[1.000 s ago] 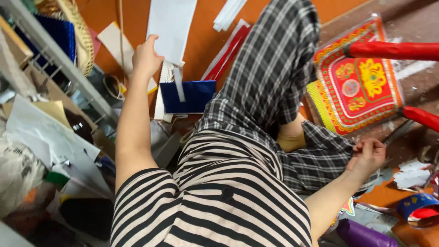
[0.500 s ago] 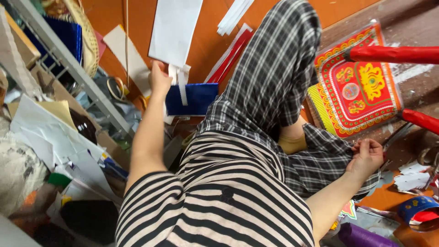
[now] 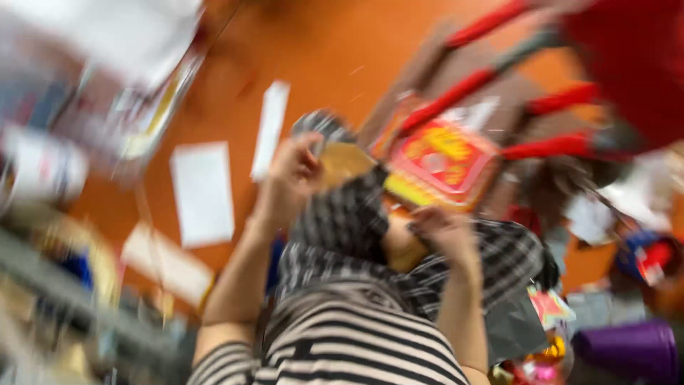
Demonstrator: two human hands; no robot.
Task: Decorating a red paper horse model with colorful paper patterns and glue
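blurring heavily, the head view is swung away from the shelf side toward the orange floor (image 3: 235, 78). the left hand (image 3: 292, 175), seen at a white sheet by the shelf half a second ago, is now drawn in and raised over the checked trouser knee (image 3: 342, 214); the sheet is no longer seen in its grip, though the smear leaves it uncertain whether the fingers are closed or loose, so that cannot be told. the right hand (image 3: 442, 232), held low at the right edge earlier, is lifted in front of the lap; its grip also cannot be told. a loose white sheet (image 3: 203, 192) and a narrow white strip (image 3: 271, 128) are seen lying on the floor, apart from both hands. the red and yellow patterned box (image 3: 442, 160) is found just beyond the right hand, with red rods (image 3: 548, 146) past it. both hands are judged to be brought together at the lap, away from the paper.
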